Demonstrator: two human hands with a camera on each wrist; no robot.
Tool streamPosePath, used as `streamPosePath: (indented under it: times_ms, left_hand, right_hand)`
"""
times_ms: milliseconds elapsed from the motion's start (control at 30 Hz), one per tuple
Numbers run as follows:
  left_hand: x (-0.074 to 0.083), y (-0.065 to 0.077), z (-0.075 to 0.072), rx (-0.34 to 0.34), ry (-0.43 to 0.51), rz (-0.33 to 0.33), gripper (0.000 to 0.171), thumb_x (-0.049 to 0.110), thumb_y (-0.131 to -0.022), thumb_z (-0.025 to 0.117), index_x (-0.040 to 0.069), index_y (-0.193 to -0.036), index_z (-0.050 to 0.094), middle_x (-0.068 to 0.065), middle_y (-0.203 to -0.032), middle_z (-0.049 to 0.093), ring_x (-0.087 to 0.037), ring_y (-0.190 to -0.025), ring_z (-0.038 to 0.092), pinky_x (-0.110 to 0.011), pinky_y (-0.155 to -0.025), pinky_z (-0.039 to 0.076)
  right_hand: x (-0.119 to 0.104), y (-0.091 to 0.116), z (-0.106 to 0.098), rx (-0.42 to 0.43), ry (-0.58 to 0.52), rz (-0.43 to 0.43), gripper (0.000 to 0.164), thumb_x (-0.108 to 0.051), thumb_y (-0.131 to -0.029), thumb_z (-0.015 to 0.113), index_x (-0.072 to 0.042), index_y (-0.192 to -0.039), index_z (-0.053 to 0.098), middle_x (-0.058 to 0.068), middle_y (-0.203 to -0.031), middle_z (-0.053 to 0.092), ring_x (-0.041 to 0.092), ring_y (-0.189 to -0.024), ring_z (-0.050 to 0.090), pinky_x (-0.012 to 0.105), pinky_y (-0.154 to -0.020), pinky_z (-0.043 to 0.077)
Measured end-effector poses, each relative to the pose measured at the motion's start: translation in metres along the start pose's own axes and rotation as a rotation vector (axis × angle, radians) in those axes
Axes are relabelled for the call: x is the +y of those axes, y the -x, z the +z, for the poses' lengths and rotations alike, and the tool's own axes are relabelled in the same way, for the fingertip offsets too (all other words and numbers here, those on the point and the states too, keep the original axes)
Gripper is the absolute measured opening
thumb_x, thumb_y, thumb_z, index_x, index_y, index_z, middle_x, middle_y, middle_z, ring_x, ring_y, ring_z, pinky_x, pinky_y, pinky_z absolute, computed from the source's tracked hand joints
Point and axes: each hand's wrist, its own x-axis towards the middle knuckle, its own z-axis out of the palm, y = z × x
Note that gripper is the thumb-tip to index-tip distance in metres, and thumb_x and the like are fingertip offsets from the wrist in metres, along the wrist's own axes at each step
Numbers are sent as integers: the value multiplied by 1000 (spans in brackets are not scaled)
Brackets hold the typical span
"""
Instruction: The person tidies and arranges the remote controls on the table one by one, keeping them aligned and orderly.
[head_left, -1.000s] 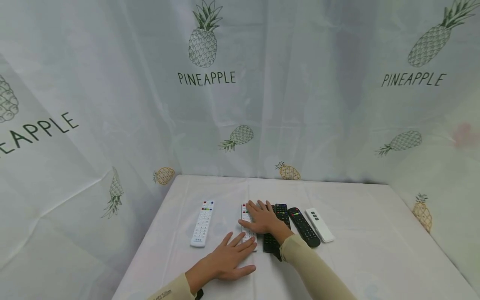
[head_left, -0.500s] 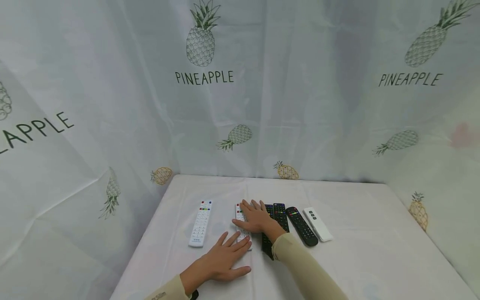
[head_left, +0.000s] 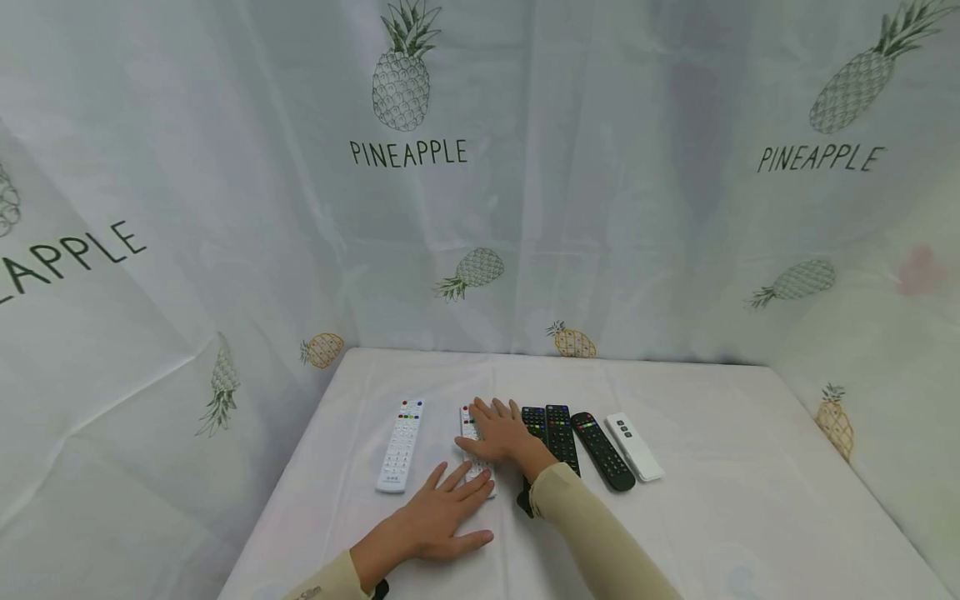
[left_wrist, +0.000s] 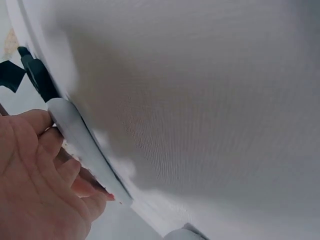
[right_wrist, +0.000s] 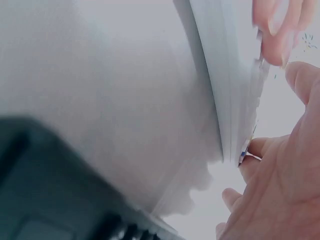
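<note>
A white remote control (head_left: 468, 427) with coloured top buttons lies on the table, partly hidden beneath both hands. My right hand (head_left: 497, 435) touches its upper half with fingers spread and straight. At its lower end the extended fingers of my left hand (head_left: 442, 517) rest on it. The left wrist view has the remote (left_wrist: 85, 145) edge-on, fingertips of the left hand (left_wrist: 40, 185) along its far side. From the right wrist, its pale side (right_wrist: 225, 65) shows beside the right hand (right_wrist: 280, 185).
Another white remote (head_left: 401, 446) lies to the left. Right of the hands are two black remotes side by side, the nearer-right one (head_left: 561, 433) partly covered by the arm, then a rounded black remote (head_left: 603, 454) and a slim white one (head_left: 634, 447). A pineapple-print curtain (head_left: 637, 208) surrounds the table.
Both hands have shifted left, and the white remote under them has slid left with them, closer to the leftmost white remote and away from the black ones.
</note>
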Motion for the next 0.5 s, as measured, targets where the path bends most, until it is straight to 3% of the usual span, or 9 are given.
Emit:
streamPosePath:
  times_ms: [500]
  left_hand:
    - [-2,10,-6,-4,12,-18,73,68,-99,29,23,-156,31,5,-164,25,-29,-153,19,-64,-117,18]
  right_hand:
    - [-7,-7,4,-13,-32,-5,78,-64,-96,42,-15,-156,31,5,-164,25,39,-150,24,62,-120,12]
